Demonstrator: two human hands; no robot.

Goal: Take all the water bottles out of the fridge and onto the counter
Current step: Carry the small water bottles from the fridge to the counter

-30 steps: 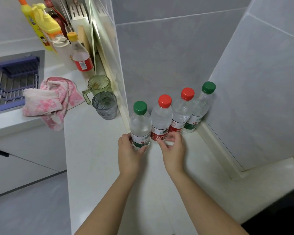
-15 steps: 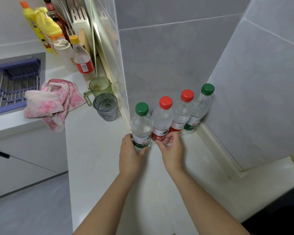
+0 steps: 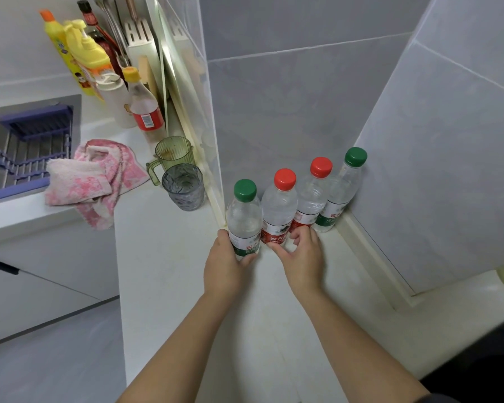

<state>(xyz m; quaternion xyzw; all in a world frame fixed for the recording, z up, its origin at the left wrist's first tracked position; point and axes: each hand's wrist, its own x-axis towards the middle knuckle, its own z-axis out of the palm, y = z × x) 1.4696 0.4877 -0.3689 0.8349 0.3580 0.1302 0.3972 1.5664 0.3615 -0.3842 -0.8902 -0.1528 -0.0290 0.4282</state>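
Fingers (image 3: 246,258) of our left hand (image 3: 224,266) are wrapped around the low label of the clear plastic water bottle with the green cap (image 3: 244,216); our right hand (image 3: 301,257) curls loosely, touching the clear bottle with the red cap (image 3: 278,207).

Four bottles stand upright in a row on the white counter (image 3: 163,271) against the grey tiled wall, with the second red-capped bottle (image 3: 313,196) and far green-capped bottle (image 3: 342,190) rightward. We judge them full, so rather heavy, thin-walled, maybe slippery from cold; best to hold each at the label waist.

white counter (image 3: 163,286), four bottles (image 3: 278,210); cups (image 3: 184,186)
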